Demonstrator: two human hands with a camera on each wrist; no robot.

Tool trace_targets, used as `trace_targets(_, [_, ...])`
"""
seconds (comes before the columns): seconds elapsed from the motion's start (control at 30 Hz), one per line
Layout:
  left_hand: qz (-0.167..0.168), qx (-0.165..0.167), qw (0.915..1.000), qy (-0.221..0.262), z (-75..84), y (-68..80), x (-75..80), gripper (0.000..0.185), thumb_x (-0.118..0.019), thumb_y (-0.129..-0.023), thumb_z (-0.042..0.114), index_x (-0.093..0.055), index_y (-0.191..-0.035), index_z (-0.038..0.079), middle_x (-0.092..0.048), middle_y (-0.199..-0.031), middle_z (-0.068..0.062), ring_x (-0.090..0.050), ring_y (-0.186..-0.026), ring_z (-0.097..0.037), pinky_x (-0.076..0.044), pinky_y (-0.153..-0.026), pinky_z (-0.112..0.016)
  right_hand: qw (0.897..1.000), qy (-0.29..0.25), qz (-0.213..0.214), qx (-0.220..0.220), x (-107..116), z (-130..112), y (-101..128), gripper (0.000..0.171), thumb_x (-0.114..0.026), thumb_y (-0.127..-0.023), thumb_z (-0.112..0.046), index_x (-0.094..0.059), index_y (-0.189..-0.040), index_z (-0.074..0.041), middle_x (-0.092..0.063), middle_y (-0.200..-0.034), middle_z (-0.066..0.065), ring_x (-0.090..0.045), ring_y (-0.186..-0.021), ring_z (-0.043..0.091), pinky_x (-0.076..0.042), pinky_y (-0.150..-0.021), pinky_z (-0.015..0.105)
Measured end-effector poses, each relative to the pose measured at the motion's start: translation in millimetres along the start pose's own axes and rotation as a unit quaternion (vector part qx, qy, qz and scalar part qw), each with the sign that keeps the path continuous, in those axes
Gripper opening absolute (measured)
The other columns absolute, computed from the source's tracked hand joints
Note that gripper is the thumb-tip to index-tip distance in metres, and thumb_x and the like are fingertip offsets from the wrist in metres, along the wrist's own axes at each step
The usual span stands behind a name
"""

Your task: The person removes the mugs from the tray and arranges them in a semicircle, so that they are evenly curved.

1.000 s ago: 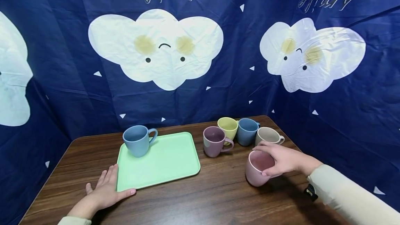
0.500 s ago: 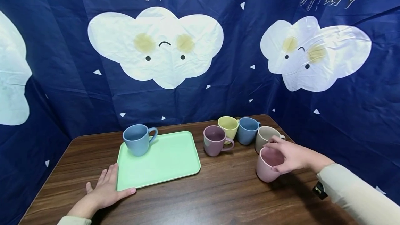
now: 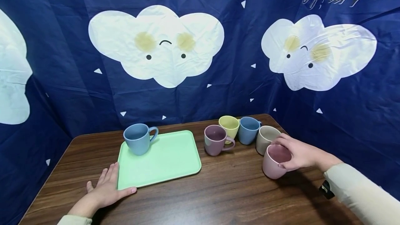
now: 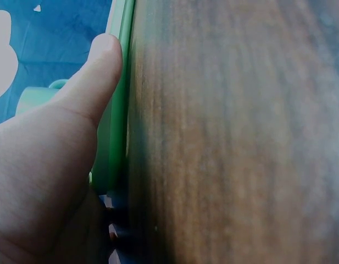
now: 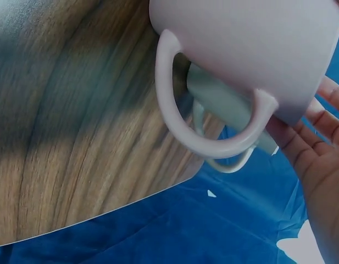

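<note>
In the head view my right hand (image 3: 301, 153) grips a pink mug (image 3: 272, 167) at its rim, thumb on the near side and fingers at the far side. The mug stands upright in front of a beige mug (image 3: 263, 144). From the right wrist, the pink mug's handle (image 5: 210, 148) shows, with the beige mug behind it. My left hand (image 3: 106, 188) lies at the near left corner of a light green tray (image 3: 165, 160), fingers straight along its left side and thumb at its front edge. A light blue mug (image 3: 136, 146) stands at the tray's back left.
A purple mug (image 3: 214, 143) stands right of the tray. Behind it are a yellow mug (image 3: 229, 124) and a darker blue mug (image 3: 248, 133), close together. The wooden table (image 3: 212, 197) ends at a dark blue curtain (image 3: 187, 103) with cloud prints.
My right hand has moved the pink mug right and slightly back, close in front of the beige mug. My left hand and the tray have stayed in place.
</note>
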State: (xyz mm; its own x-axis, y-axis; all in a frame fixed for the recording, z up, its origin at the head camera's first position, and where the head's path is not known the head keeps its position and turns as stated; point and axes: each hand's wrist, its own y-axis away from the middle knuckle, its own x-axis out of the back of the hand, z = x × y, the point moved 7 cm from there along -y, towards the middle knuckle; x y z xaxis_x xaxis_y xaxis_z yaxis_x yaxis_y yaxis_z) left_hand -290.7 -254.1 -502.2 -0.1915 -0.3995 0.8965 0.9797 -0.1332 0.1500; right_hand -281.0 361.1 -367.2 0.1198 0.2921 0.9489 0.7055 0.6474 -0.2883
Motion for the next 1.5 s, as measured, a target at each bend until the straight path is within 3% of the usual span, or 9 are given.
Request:
trace_targets(0.63, [-0.001,-0.006,1.0,-0.003,0.0,-2.1,-1.1,0.133,-0.064,-0.082,0.076,0.001,-0.154,-0.015,-0.001,-0.155,-0.044,0.002,-0.142,-0.063,0.011,-0.092,-0.089,1.0,-0.006,0.006,-0.03,4,5,4,0.058,-0.089,-0.069,-0.034,-0.066,-0.114,-0.005,-0.056,-0.113,0.003,-0.058,-0.096,0.015,-0.051,-0.08,0.027])
trace_targets(0.83, [0.007,-0.01,0.9999,-0.004,2.5,-2.6,-0.4,0.133,-0.065,-0.081,0.076,0.0,-0.154,-0.014,-0.001,-0.155,-0.044,0.002,-0.142,-0.063,0.01,-0.092,-0.089,0.999,-0.003,-0.001,-0.036,17,5,-7,0.059,-0.087,-0.075,-0.039,-0.065,-0.115,-0.001,-0.058,-0.113,0.006,-0.061,-0.093,0.018,-0.052,-0.078,0.031])
trace_targets(0.97, [0.001,-0.006,1.0,-0.001,1.7,-2.6,-2.4,0.134,-0.065,-0.08,0.076,0.001,-0.154,-0.015,0.0,-0.155,-0.045,0.002,-0.142,-0.064,0.009,-0.092,-0.089,0.999,0.005,0.003,-0.053,35,8,-34,0.06,-0.082,-0.081,-0.038,-0.063,-0.122,0.001,-0.058,-0.119,0.013,-0.062,-0.101,0.026,-0.053,-0.083,0.04])
trace_targets(1.17, [-0.015,0.002,0.9999,0.004,-3.4,-2.0,-5.3,0.134,-0.064,-0.082,0.075,0.005,-0.153,-0.015,0.004,-0.154,-0.045,0.006,-0.141,-0.065,0.01,-0.09,-0.089,0.997,0.007,0.002,-0.077,52,6,-94,0.064,-0.077,-0.088,-0.037,-0.056,-0.135,0.0,-0.054,-0.131,0.017,-0.057,-0.116,0.031,-0.049,-0.094,0.049])
trace_targets(1.5, [-0.005,-0.006,1.0,0.004,-3.1,-1.2,-2.3,0.133,-0.065,-0.081,0.075,0.002,-0.154,-0.014,0.001,-0.156,-0.043,0.004,-0.142,-0.064,0.01,-0.09,-0.089,0.997,-0.035,-0.015,-0.072,25,-26,-196,0.071,-0.072,-0.091,-0.042,-0.05,-0.144,-0.001,-0.052,-0.137,0.019,-0.053,-0.125,0.032,-0.043,-0.105,0.049])
